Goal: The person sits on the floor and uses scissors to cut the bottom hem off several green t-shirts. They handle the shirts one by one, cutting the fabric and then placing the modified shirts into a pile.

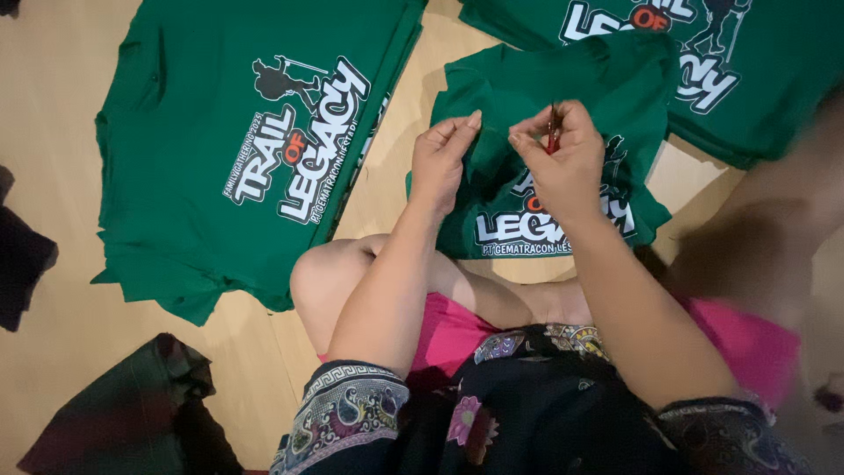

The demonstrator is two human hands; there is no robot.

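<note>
Left hand (440, 158) pinching a fold of the green shirt (527, 149). Right hand (563, 158) closed on a small red tool (551, 132), touching the same fold. Shirt stack (237, 149) alongside on floor (53, 105).

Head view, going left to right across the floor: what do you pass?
Black cloth at the edge → stack of green printed shirts → left hand → right hand holding a small red tool → more green shirts.

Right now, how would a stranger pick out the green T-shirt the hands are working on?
On the pale wooden floor lie several green printed T-shirts. The worked T-shirt is the middle one, just beyond the person's knee, pinched by the left hand and right hand. Unlike its flat neighbours, it is bunched up, and a small red tool is held against it.
</note>
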